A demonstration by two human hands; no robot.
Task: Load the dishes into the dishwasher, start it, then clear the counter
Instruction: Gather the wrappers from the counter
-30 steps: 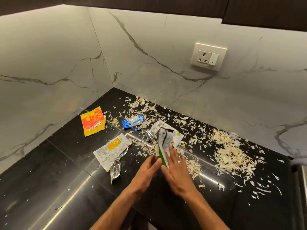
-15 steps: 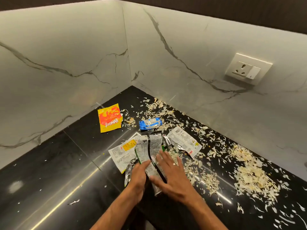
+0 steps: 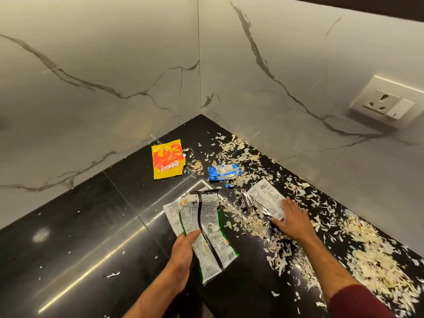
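- Currently the left hand is gripping two flattened snack wrappers, fingers curled round their near edge, low over the black counter.
- Meanwhile the right hand is pressing a white foil wrapper; its fingers seem flat and slightly spread, though partly blurred.
- Ideally it is sliding a thumb under before lifting, so the peelings beside it are not scattering.
- Farther back, the blue wrapper and the yellow Bingo packet are lying untouched.

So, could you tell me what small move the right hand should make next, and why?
Probably it should close its fingers on the silver wrapper and carry it over to the left hand. The right hand lies flat on that wrapper amid the peels, while the left hand already grips a bunch of flattened wrappers, so stacking them seems the natural step.
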